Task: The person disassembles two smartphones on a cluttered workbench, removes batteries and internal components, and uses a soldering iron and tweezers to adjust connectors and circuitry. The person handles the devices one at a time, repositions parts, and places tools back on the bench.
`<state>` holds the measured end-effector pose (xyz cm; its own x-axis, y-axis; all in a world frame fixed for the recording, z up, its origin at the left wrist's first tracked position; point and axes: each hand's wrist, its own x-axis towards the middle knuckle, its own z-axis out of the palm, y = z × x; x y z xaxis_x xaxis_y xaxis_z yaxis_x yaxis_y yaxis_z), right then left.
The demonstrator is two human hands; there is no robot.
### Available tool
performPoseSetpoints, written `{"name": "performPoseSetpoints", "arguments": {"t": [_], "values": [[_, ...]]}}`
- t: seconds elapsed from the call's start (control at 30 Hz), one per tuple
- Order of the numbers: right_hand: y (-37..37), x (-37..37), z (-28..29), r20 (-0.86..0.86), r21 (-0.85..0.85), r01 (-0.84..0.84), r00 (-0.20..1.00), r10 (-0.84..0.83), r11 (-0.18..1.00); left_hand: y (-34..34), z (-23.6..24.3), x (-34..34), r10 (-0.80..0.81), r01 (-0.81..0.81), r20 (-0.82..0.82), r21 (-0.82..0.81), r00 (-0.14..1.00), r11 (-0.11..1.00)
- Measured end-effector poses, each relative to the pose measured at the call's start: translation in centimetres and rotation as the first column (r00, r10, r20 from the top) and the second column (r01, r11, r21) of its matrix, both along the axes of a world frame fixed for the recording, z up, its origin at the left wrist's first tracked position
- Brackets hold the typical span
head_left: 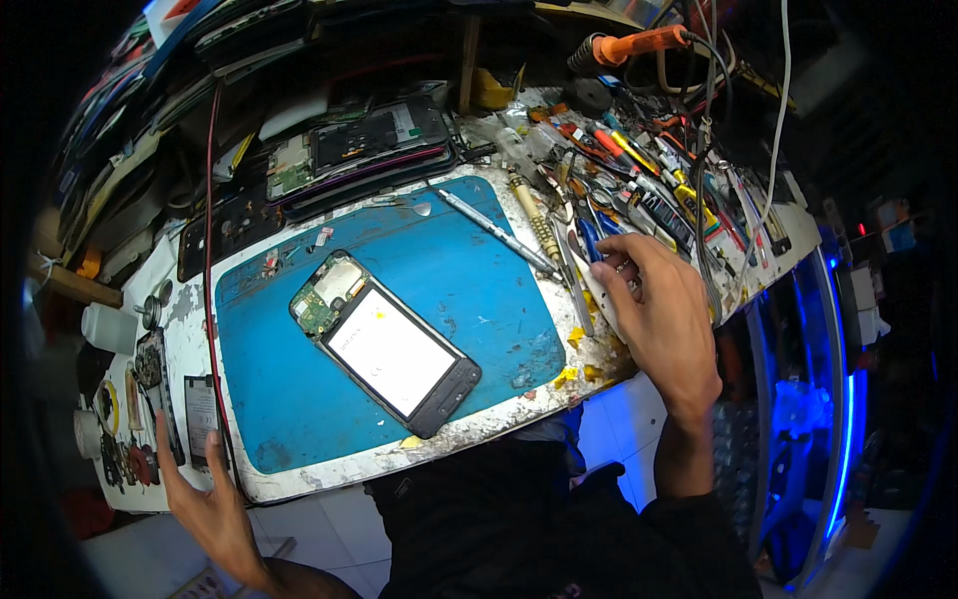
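Observation:
An opened phone (384,344) lies slantwise on a blue work mat (489,329). Its green circuit board (321,304) is exposed at the upper end, and a bright white rectangular panel fills its middle. My right hand (664,329) is over the tools at the mat's right, thumb and fingers bent together beside a blue-handled tool (589,240). What the fingertips hold, if anything, is hidden. My left hand (212,509) is at the table's front left edge, fingers apart and holding nothing, close to a dark flat phone battery (200,409).
A pen-like metal tool (494,228) lies across the mat's upper right edge. Several screwdrivers and tweezers crowd the right side. Stacked phone parts (369,150) stand behind the mat. An orange-handled soldering iron (639,45) hangs top right. A red cable (210,250) crosses the left side.

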<state>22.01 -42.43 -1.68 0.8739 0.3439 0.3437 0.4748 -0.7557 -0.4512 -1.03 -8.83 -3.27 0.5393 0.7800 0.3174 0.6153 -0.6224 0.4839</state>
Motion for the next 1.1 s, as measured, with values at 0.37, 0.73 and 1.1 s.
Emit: {"name": "performPoseSetpoints", "arguments": {"t": [0.37, 0.73, 1.1], "values": [[-1.0, -0.7, -0.1, -0.022, -0.011, -0.002, 1.0, 0.002, 1.0, -10.6, 0.5, 9.1, -0.909, 0.914, -0.132, -0.049, 0.395, 0.404], [-0.3, -3.2, -0.4, -0.103, 0.077, -0.165, 0.98, 0.172, 0.983, -9.5, 1.3, 10.4, -0.941, 0.938, -0.235, -0.187, 0.245, 0.291], [-5.4, -1.7, -0.2, 0.004, 0.162, -0.004, 1.0, 0.003, 0.987, -8.4, 0.8, 8.5, -0.938, 0.928, -0.218, -0.201, 0.269, 0.313]]}}
